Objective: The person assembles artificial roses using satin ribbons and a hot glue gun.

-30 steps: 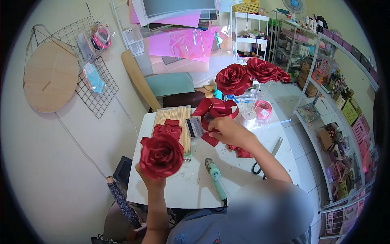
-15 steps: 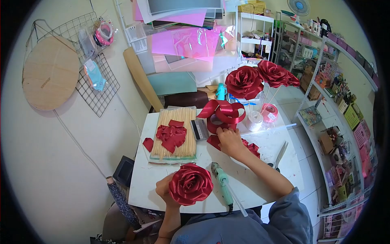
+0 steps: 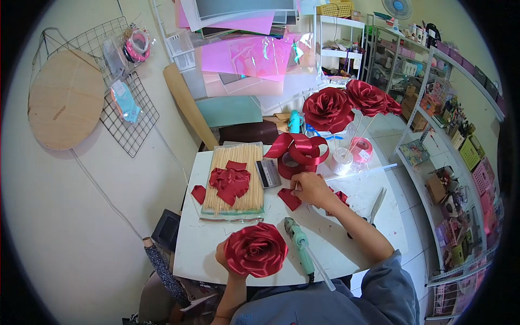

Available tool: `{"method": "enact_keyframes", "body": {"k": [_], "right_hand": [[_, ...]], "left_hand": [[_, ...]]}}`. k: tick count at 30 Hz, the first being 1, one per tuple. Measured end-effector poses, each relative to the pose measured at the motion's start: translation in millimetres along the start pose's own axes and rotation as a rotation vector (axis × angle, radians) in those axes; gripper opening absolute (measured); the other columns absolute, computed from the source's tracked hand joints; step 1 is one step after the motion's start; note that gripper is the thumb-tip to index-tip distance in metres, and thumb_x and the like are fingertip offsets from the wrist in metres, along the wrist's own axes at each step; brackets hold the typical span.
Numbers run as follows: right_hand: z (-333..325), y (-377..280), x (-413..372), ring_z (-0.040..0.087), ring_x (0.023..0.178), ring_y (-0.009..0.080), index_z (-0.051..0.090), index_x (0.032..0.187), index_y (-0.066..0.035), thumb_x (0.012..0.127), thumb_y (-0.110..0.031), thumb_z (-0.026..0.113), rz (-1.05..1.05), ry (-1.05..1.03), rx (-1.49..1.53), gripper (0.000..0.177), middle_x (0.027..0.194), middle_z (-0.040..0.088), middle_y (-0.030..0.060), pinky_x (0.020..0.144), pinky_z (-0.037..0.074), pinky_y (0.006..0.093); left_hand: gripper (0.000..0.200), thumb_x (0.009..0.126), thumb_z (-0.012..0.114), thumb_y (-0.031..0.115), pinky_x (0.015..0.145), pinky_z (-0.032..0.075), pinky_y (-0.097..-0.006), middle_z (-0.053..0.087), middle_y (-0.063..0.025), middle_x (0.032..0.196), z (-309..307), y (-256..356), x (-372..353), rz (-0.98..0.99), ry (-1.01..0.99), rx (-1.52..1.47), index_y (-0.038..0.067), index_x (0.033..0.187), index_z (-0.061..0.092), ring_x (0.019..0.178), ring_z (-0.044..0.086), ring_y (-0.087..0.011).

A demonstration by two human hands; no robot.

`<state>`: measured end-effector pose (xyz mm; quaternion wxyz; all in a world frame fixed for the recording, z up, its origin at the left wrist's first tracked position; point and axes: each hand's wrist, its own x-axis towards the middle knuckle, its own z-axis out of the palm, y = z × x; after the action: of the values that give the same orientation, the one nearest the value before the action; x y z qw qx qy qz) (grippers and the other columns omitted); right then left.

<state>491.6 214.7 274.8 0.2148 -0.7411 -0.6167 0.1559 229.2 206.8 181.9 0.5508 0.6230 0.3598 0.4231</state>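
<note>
My left hand (image 3: 223, 254) holds a red ribbon rose (image 3: 255, 249) from below, over the near edge of the white table (image 3: 346, 254). My right hand (image 3: 312, 188) rests on the table with its fingers closed on a red ribbon piece (image 3: 290, 198). More cut red pieces (image 3: 340, 197) lie under and beside that wrist. A red ribbon roll (image 3: 297, 154) with loose loops sits just beyond the hand. A teal glue gun (image 3: 299, 244) lies between my two hands.
A pack of wooden sticks (image 3: 236, 179) carries a pile of red petals (image 3: 229, 181). Scissors (image 3: 374, 206) lie at the right. Finished roses on sticks (image 3: 346, 103) stand at the back beside a pink tape roll (image 3: 362, 149). Shelves (image 3: 449, 157) line the right.
My left hand brought the rose from the raised left side down to the table's near edge. My right hand drew back from the ribbon roll toward me with a red piece.
</note>
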Motion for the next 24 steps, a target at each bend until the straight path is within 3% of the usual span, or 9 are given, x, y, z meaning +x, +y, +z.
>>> {"method": "enact_keyframes", "body": {"k": [3, 4, 6, 9, 13, 14, 21, 23, 24], "right_hand": [[-11.6, 4.2, -2.2, 0.056, 0.064, 0.0163, 0.055, 0.076, -0.002, 0.063, -0.007, 0.061, -0.321, 0.158, 0.138, 0.016, 0.067, 0.056, 0.0059, 0.056, 0.042, 0.0314], [-22.9, -3.7, -7.9, 0.056, 0.064, 0.0163, 0.055, 0.076, -0.002, 0.063, -0.007, 0.061, -0.318, 0.16, 0.132, 0.016, 0.067, 0.056, 0.0059, 0.056, 0.042, 0.0314], [-53.6, -33.4, -31.5, 0.052, 0.055, 0.0091, 0.054, 0.072, 0.0, 0.068, -0.001, 0.058, -0.253, 0.108, 0.468, 0.006, 0.065, 0.055, 0.0041, 0.047, 0.04, 0.0227], [-72.5, -54.6, -57.4, 0.05, 0.053, 0.0102, 0.052, 0.072, 0.0, 0.068, 0.001, 0.057, -0.252, 0.133, 0.625, 0.007, 0.067, 0.055, 0.0066, 0.045, 0.037, 0.0227], [-72.1, -57.2, -71.6, 0.056, 0.06, 0.0154, 0.056, 0.08, -0.002, 0.068, 0.003, 0.056, -0.646, 0.26, 0.481, 0.013, 0.073, 0.058, 0.0061, 0.051, 0.042, 0.0246], [-76.4, -60.5, -74.4, 0.057, 0.066, 0.0176, 0.057, 0.08, -0.003, 0.067, 0.004, 0.056, -0.64, 0.194, 0.475, 0.015, 0.077, 0.058, 0.0059, 0.054, 0.045, 0.0259], [-66.3, -56.8, -69.6, 0.057, 0.071, 0.0192, 0.057, 0.077, -0.004, 0.061, 0.006, 0.055, -0.926, 0.195, 0.464, 0.019, 0.088, 0.057, 0.0058, 0.058, 0.047, 0.0279], [-69.3, -57.9, -71.4, 0.056, 0.07, 0.0193, 0.055, 0.076, -0.003, 0.059, 0.005, 0.057, -0.962, 0.047, 0.523, 0.019, 0.089, 0.057, 0.0068, 0.057, 0.046, 0.0267], [-70.0, -58.2, -72.0, 0.056, 0.072, 0.0197, 0.054, 0.076, -0.003, 0.059, 0.003, 0.057, -0.948, -0.006, 0.552, 0.018, 0.088, 0.056, 0.0081, 0.059, 0.045, 0.0268]], "left_hand": [[0.052, 0.077, 0.052, 0.033, 0.083, 0.039, -0.0426, 0.037, -0.013, 0.12, 13.9, 11.8, 7.8, 0.289, 0.096, -0.127, 0.008, 0.119, 0.033, 0.102, 0.045, -0.0244], [0.052, 0.072, 0.058, 0.009, 0.079, 0.043, -0.0334, 0.041, -0.0106, 0.113, 29.5, 56.9, 9.9, 0.675, 0.226, 0.16, 0.007, 0.117, 0.031, 0.098, 0.046, -0.0201], [0.053, 0.07, 0.056, 0.0, 0.077, 0.044, -0.0304, 0.042, -0.0098, 0.111, 35.8, 54.8, 14.0, 0.57, 0.271, 0.012, 0.006, 0.116, 0.031, 0.097, 0.047, -0.0189], [0.057, 0.067, 0.052, -0.012, 0.078, 0.044, -0.0291, 0.041, -0.0086, 0.109, 35.4, 52.4, 16.9, 0.437, 0.312, -0.055, 0.005, 0.116, 0.03, 0.095, 0.047, -0.0191], [0.066, 0.063, 0.059, -0.009, 0.083, 0.039, -0.0297, 0.04, -0.009, 0.112, 48.9, 80.2, 17.4, 0.36, 0.355, -0.319, 0.004, 0.118, 0.027, 0.098, 0.045, -0.0192], [0.075, 0.059, 0.066, -0.005, 0.088, 0.034, -0.0301, 0.039, -0.0094, 0.115, 49.5, 83.0, 16.8, 0.29, 0.381, -0.368, 0.003, 0.12, 0.025, 0.102, 0.043, -0.0187], [0.075, 0.057, 0.066, -0.008, 0.089, 0.033, -0.0308, 0.038, -0.0104, 0.115, 43.7, 81.0, 20.3, 0.281, 0.259, -0.345, 0.002, 0.119, 0.025, 0.102, 0.043, -0.0185], [0.053, 0.069, 0.053, -0.007, 0.067, 0.041, -0.0257, 0.052, -0.0126, 0.094, 47.4, 91.7, 22.9, 0.394, 0.269, -0.356, 0.002, 0.116, 0.029, 0.08, 0.052, -0.0178], [0.053, 0.069, 0.053, -0.007, 0.067, 0.041, -0.0257, 0.052, -0.0126, 0.094, 48.2, 98.1, 22.6, 0.391, 0.266, -0.354, 0.002, 0.116, 0.029, 0.08, 0.052, -0.0178]]}}
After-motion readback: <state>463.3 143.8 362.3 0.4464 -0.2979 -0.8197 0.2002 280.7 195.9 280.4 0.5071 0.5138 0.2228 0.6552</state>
